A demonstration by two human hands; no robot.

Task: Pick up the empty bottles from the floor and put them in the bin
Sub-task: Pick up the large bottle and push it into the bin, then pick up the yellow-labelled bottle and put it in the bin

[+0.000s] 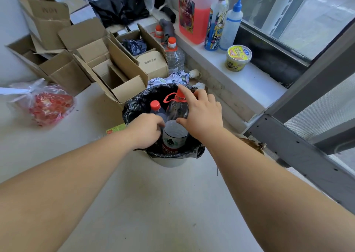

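A bin (169, 162) lined with a black bag (134, 105) stands on the floor in the middle. Three bottles are inside it: a small red-capped bottle (155, 105), a large clear bottle with a red cap and carry ring (176, 107), and a bottle standing base-up with a red label (173, 136). My left hand (147, 129) is curled against the side of the base-up bottle. My right hand (202, 113) lies spread over the large bottle, index finger by its cap, thumb on its shoulder.
Two more red-capped bottles (174, 57) (159, 30) stand by the wall behind the bin. Open cardboard boxes (107, 63) crowd the left, with a red plastic bag (48, 105) nearby. The window ledge (255, 82) holds a pink jug, bottles and a tub.
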